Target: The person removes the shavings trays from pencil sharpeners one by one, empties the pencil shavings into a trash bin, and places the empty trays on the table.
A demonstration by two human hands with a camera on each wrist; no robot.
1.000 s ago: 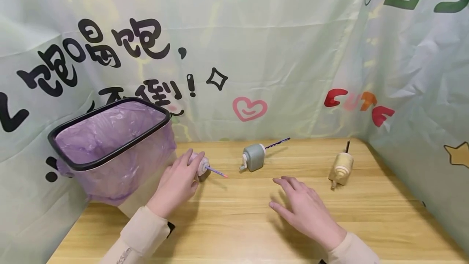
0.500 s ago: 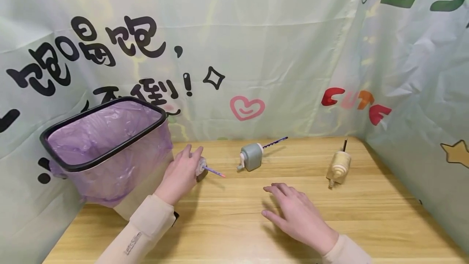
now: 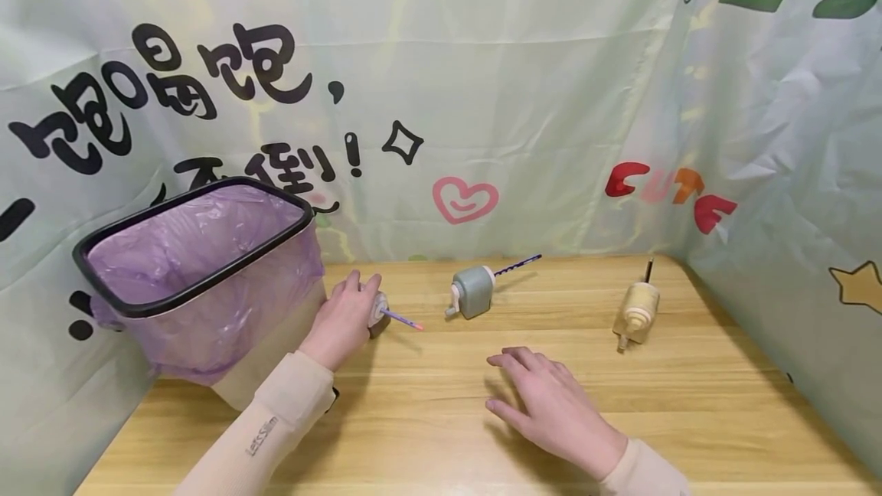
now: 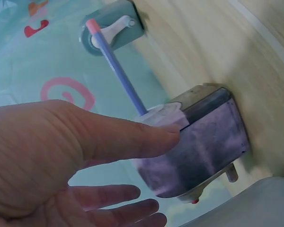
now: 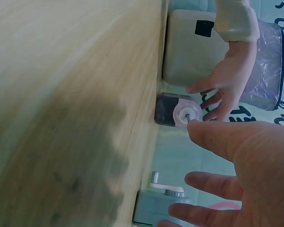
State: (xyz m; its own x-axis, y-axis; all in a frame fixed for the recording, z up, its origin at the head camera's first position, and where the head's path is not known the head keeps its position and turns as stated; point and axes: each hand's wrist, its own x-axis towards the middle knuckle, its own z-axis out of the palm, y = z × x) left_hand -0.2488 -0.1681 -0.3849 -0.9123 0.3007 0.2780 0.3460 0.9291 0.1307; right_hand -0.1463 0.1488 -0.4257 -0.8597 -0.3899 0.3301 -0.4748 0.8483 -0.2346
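My left hand is over a pinkish-purple pencil sharpener, fingers straight and spread. In the left wrist view its thumb overlaps the sharpener's top and the other fingers extend beside it. A blue-purple pencil with a pink end sticks out of that sharpener; in the head view the hand hides most of the body. My right hand hovers above the table with relaxed fingers, holding nothing. Nearest beyond it is a grey-blue crank sharpener with a dark blue pencil in it.
At left stands a bin with a black rim and a purple liner bag. A cream crank sharpener with a dark pencil stands at right on the wooden table. A printed cloth hangs behind.
My left hand has shifted slightly around the purple sharpener, which stays in place. My right hand has drifted a little left and nearer to me. The view has turned slightly.
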